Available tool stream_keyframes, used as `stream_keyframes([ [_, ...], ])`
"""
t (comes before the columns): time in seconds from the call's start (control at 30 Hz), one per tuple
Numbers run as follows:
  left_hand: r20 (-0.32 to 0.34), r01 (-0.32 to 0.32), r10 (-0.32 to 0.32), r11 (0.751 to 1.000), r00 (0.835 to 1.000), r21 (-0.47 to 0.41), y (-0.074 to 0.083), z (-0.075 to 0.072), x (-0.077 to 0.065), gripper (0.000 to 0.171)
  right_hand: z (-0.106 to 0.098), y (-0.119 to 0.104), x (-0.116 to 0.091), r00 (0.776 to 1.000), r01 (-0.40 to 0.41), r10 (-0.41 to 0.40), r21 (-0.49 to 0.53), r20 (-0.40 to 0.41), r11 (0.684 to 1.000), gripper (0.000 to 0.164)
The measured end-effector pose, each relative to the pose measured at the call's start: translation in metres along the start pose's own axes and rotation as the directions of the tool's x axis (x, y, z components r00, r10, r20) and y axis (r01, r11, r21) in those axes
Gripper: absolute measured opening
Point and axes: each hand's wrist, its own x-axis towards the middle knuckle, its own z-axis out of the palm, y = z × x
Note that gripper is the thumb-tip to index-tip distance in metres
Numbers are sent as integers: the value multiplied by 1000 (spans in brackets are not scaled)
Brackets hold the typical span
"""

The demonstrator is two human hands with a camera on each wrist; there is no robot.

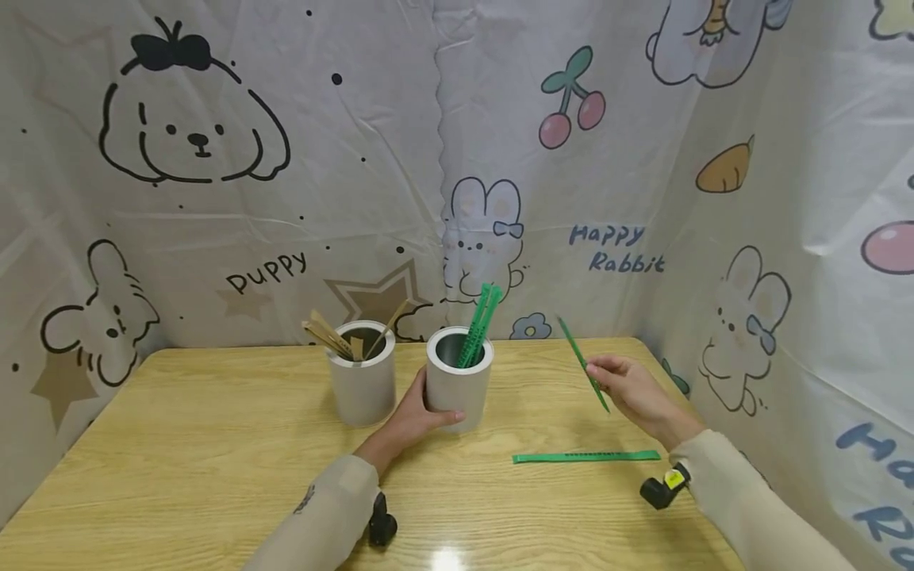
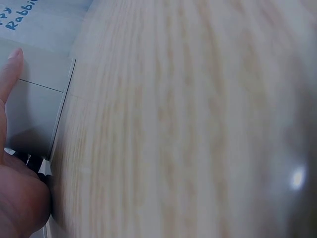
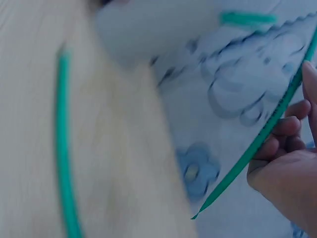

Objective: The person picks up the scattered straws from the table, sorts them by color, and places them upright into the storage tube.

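My left hand (image 1: 412, 420) grips the white cylindrical cup (image 1: 460, 396) around its side, thumb across the front. Several slim green stick packets (image 1: 480, 321) stand in that cup, leaning right and rising above its rim. In the right wrist view, a long thin green stick packet with dark print (image 3: 257, 141) is pinched between the thumb and fingers of my right hand (image 3: 290, 148). It slants above the table, to the right of the cup. Another green stick packet (image 1: 587, 457) lies flat on the table nearer to me.
A second white cup (image 1: 362, 392) stands left of the gripped one, with several thin brown stick packets (image 1: 328, 335) leaning out of it. The wooden table (image 1: 214, 444) ends at a printed cloth backdrop (image 1: 371, 159) behind and a cloth side on the right.
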Motion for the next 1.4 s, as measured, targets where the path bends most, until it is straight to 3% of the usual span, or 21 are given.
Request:
stream_keyframes([
  [0.07,-1,-4,4,1000,1000,-4,0,-1,0,110,17,-18,10,997,79,-80,217,-3,973,23],
  [0.13,-3,-3,3,1000,1000,-5,0,-1,0,110,35,-37,20,988,143,-153,404,-8,903,27],
  [0.2,-2,-10,10,1000,1000,2,0,-2,0,111,54,-55,29,980,185,-194,509,-35,841,25],
  [0.33,6,-19,19,1000,1000,5,1,-3,-1,111,92,-82,48,966,243,-246,595,-78,766,21],
  [0.53,5,-15,15,1000,1000,-11,2,-1,-2,108,135,-86,73,961,235,-272,647,-44,726,11],
  [0.67,11,-18,18,1000,1000,-12,2,0,-2,107,151,-72,83,982,170,-183,644,-48,746,22],
  [0.8,19,-27,27,1000,999,-5,1,1,-2,107,153,-58,84,995,85,-40,549,-93,831,31],
  [0.9,19,-29,29,1000,999,-1,0,1,-2,107,147,-54,81,992,39,6,358,-124,933,20],
  [1.0,4,-31,31,1000,999,-2,-1,1,-1,107,135,-53,75,993,13,0,104,-117,995,31],
  [1.07,-8,-24,24,1000,1000,-10,-1,1,0,107,124,-49,70,996,9,-12,-36,-89,999,40],
  [1.2,-6,-24,24,1000,1000,-17,-2,0,2,108,97,-31,55,999,-16,6,-219,-46,976,42],
  [1.4,4,-14,14,1000,1000,-10,-4,-3,3,108,60,6,24,997,-55,69,-330,31,942,43],
])
